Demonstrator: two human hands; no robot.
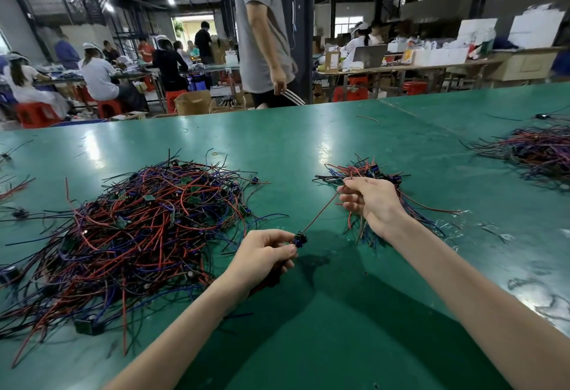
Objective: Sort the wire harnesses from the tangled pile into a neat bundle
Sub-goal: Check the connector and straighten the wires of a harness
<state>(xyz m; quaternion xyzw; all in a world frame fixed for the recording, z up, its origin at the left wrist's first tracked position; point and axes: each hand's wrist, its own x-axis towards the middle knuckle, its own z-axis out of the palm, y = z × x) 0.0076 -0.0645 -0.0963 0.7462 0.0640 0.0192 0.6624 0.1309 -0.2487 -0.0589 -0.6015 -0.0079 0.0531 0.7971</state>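
A big tangled pile (129, 229) of red, blue and black wire harnesses with small green boards lies on the green table at the left. A smaller, more ordered bundle (370, 173) lies at the centre right. My left hand (262, 257) pinches the blue connector (299, 240) of one harness. Its red wire (320, 215) runs taut up to my right hand (370, 201), which pinches the wire's far end just in front of the small bundle.
A third heap of wires (536, 152) lies at the table's right edge, with stray wires (15, 186) at the far left. A person in a grey shirt (262, 34) stands behind the table's far edge. Plastic scraps (493, 232) lie at the right.
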